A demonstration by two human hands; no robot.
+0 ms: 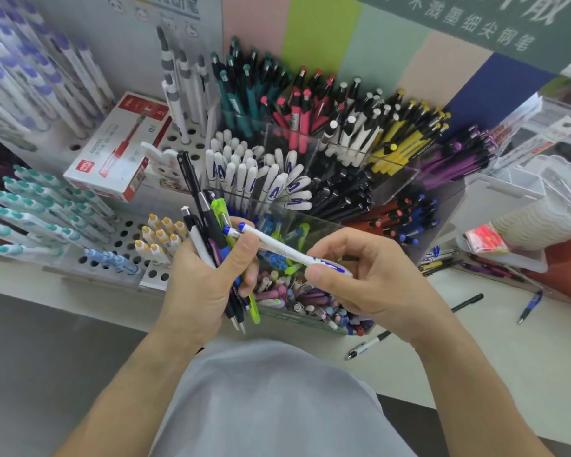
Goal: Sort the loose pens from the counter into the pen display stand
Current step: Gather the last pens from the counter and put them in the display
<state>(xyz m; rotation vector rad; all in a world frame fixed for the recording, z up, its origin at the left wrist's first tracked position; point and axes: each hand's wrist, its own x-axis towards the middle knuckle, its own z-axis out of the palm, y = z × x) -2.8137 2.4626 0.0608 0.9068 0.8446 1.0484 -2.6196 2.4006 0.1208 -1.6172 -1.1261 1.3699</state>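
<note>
From the head camera, the person's left hand (208,285) grips a bundle of pens (211,232) upright in its curled fingers: black, white, lime green and blue barrels fan out above the fist, with their tips poking out below it. The right hand (370,275) pinches the capped end of a white pen (277,247) with a blue tip; that pen lies slanted between the two hands, its far end touching the bundle by the left thumb. Both hands hover just in front of the clear pen display stand (406,179), whose compartments hold pens grouped by colour: teal, red, white, yellow, purple, black. On the pale counter (475,351) to the right lie loose pens: a white and black pen (368,345), a black pen (468,302) and a blue pen (529,306), well apart from each other.
</note>
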